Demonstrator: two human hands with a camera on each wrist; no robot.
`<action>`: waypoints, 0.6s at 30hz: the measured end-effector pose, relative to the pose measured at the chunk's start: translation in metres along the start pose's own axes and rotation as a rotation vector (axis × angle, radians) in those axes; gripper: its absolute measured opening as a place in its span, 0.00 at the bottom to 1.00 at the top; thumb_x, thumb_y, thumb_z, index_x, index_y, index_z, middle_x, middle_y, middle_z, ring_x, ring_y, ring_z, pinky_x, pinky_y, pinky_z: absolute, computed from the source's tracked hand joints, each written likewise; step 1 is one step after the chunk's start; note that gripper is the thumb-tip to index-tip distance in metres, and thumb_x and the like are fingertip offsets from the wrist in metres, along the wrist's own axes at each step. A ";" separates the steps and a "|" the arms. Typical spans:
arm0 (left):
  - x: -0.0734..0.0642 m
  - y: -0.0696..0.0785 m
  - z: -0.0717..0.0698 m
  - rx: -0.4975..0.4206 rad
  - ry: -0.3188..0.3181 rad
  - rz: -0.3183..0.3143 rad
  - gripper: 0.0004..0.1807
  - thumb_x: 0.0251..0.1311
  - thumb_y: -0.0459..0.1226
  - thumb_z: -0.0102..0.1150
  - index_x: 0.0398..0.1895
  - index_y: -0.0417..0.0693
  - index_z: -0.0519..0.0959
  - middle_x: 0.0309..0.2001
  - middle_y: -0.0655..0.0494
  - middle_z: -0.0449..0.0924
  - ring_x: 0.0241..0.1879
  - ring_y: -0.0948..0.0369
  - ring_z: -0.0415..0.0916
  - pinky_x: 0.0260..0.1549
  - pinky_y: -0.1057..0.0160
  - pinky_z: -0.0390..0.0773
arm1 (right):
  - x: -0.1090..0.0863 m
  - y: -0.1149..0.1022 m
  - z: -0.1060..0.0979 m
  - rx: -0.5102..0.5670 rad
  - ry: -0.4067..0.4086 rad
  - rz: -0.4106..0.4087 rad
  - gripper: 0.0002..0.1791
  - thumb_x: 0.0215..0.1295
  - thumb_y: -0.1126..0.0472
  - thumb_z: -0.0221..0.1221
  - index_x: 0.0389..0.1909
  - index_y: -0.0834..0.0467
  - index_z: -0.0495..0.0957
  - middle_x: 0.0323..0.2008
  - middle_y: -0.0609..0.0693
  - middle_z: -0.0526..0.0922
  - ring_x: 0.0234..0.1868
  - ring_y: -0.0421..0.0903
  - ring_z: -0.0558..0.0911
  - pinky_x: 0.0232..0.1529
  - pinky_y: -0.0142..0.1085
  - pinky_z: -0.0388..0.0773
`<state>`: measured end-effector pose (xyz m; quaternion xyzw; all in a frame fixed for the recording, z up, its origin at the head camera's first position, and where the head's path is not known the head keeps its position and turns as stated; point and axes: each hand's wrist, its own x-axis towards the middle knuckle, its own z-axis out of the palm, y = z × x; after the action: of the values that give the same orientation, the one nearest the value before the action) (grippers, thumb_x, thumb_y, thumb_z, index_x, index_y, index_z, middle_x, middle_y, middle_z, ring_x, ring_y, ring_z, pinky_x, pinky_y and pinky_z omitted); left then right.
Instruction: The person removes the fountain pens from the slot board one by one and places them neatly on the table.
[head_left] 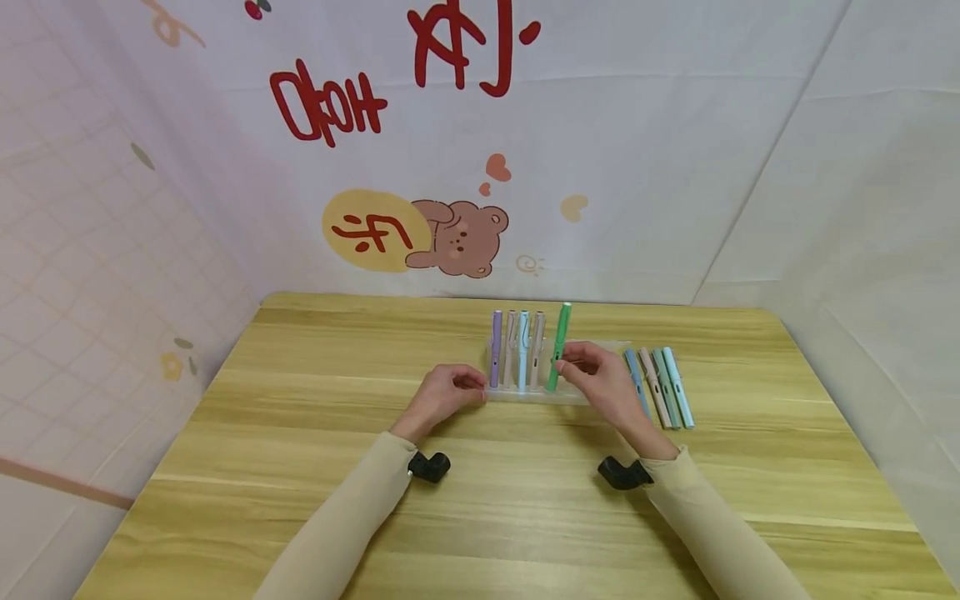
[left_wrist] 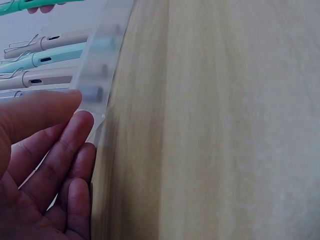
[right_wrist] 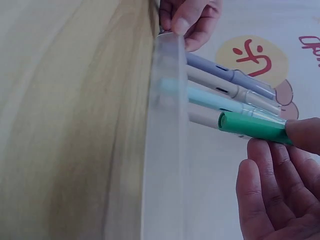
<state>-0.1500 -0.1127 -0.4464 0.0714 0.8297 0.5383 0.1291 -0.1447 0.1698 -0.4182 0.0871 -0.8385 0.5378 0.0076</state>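
A green pen [head_left: 560,346] stands nearly upright between the thumb and fingers of my right hand [head_left: 603,383]. In the right wrist view its lower end is apart from the frosted clear pen holder [right_wrist: 165,165]. At the holder's left end, my left hand [head_left: 446,396] pinches the corner with thumb and fingertips. Several pens stand upright in the holder's left part: a purple pen [head_left: 496,350], a light blue pen [head_left: 522,354] between two beige ones, the right one being this beige pen [head_left: 537,350].
Right of the holder, several pens lie side by side on the wooden table [head_left: 510,517]: a blue pen [head_left: 637,379], a beige pen [head_left: 656,387], a grey-green pen [head_left: 666,387] and a pale blue pen [head_left: 678,387]. A printed cloth [head_left: 637,150] hangs behind.
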 end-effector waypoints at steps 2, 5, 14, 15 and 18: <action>0.000 0.000 0.000 0.002 0.002 0.004 0.08 0.60 0.33 0.71 0.42 0.42 0.87 0.37 0.55 0.86 0.39 0.61 0.80 0.44 0.61 0.77 | -0.002 -0.001 -0.002 0.017 0.001 -0.013 0.17 0.72 0.58 0.65 0.55 0.64 0.82 0.47 0.58 0.87 0.47 0.53 0.86 0.44 0.32 0.80; -0.001 0.001 0.000 0.005 0.005 0.002 0.08 0.60 0.33 0.71 0.43 0.42 0.87 0.37 0.55 0.86 0.39 0.61 0.80 0.44 0.60 0.77 | -0.005 -0.002 -0.007 0.031 -0.009 -0.021 0.17 0.73 0.58 0.65 0.55 0.64 0.82 0.47 0.58 0.87 0.47 0.51 0.85 0.45 0.31 0.80; 0.000 0.000 0.001 0.011 0.000 0.005 0.09 0.61 0.33 0.71 0.44 0.42 0.86 0.39 0.54 0.86 0.40 0.61 0.80 0.45 0.60 0.77 | -0.016 -0.004 -0.022 -0.003 -0.015 0.007 0.20 0.74 0.54 0.64 0.57 0.63 0.80 0.50 0.58 0.86 0.48 0.48 0.85 0.46 0.30 0.79; 0.000 0.000 0.001 0.013 0.000 0.007 0.09 0.61 0.33 0.71 0.44 0.42 0.86 0.39 0.54 0.86 0.40 0.61 0.80 0.46 0.60 0.77 | -0.017 -0.004 -0.024 -0.010 -0.010 0.003 0.20 0.74 0.54 0.64 0.57 0.63 0.81 0.49 0.58 0.86 0.47 0.47 0.85 0.46 0.30 0.79; 0.000 -0.001 0.000 0.017 0.001 0.015 0.09 0.62 0.33 0.70 0.44 0.42 0.86 0.39 0.54 0.86 0.40 0.61 0.80 0.46 0.60 0.78 | -0.020 -0.001 -0.029 -0.028 0.001 -0.008 0.19 0.74 0.54 0.64 0.56 0.64 0.81 0.49 0.58 0.86 0.46 0.43 0.85 0.46 0.29 0.79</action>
<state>-0.1499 -0.1130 -0.4476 0.0787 0.8338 0.5322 0.1241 -0.1272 0.1983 -0.4073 0.0901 -0.8456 0.5261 0.0114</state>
